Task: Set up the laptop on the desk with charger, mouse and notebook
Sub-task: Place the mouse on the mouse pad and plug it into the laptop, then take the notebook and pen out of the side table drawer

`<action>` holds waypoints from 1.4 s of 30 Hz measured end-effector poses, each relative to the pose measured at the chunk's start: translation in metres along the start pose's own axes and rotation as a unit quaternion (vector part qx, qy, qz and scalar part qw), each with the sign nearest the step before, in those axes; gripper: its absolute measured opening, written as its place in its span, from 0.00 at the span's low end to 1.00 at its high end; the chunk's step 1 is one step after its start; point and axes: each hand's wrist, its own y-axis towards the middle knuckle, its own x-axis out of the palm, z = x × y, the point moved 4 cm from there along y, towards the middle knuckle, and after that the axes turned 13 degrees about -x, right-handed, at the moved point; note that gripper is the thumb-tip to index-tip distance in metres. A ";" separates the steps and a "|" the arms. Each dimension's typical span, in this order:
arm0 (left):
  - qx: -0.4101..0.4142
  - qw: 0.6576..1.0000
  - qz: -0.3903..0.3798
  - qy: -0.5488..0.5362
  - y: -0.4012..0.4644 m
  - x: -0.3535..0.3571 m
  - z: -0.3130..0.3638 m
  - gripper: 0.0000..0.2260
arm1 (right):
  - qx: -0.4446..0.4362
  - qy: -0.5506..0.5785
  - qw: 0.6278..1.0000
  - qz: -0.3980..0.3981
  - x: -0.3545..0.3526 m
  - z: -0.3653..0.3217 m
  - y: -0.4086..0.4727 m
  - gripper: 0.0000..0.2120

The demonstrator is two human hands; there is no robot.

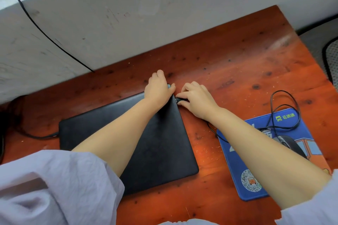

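A closed black laptop (161, 144) lies flat on the reddish wooden desk (237, 71). My left hand (158, 87) presses down on the laptop's far right corner. My right hand (197, 99) pinches a small black plug (180, 99) right at the laptop's right edge. A thin black cable (285, 111) loops from there to a black and silver mouse (290, 144), which sits on a blue mouse pad (236, 162); my right forearm hides part of the mouse. A thicker black charger cable (36, 136) reaches the laptop's left edge. No notebook is in view.
A scuffed white wall (128, 14) runs along the desk's far edge, with a black cord (36, 25) hanging across it. Past the desk's right edge there is grey floor and a dark-rimmed mesh object (331, 56). My pale sleeves fill the lower corners.
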 end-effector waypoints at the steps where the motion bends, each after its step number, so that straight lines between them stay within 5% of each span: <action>1: 0.000 1.000 0.012 0.002 -0.003 -0.002 -0.001 0.19 | 0.003 0.000 1.000 -0.001 0.000 0.000 0.000 0.14; 9: 0.068 0.994 -0.050 0.072 -0.043 -0.016 -0.040 0.20 | 0.057 -0.047 0.994 -0.081 -0.017 -0.014 -0.015 0.21; 17: 0.105 0.988 -0.104 0.044 -0.113 -0.027 -0.064 0.18 | 0.115 -0.130 0.985 -0.020 -0.045 -0.053 -0.088 0.20; 25: 0.249 0.956 -0.141 0.070 -0.194 -0.006 -0.063 0.17 | 0.195 -0.151 0.968 0.044 -0.021 -0.113 -0.188 0.19; 30: 0.381 0.904 -0.168 0.091 -0.264 0.024 -0.048 0.17 | 0.307 -0.142 0.931 0.134 0.017 -0.168 -0.291 0.18; 34: 0.463 0.857 -0.196 0.116 -0.339 0.059 -0.037 0.17 | 0.415 -0.102 0.896 0.121 0.068 -0.212 -0.389 0.19; 38: 0.559 0.773 -0.230 0.193 -0.424 0.103 -0.020 0.18 | 0.532 -0.073 0.833 0.136 0.111 -0.247 -0.488 0.20; 42: 0.578 0.730 -0.274 0.240 -0.493 0.150 -0.009 0.17 | 0.621 -0.012 0.767 0.162 0.154 -0.269 -0.568 0.20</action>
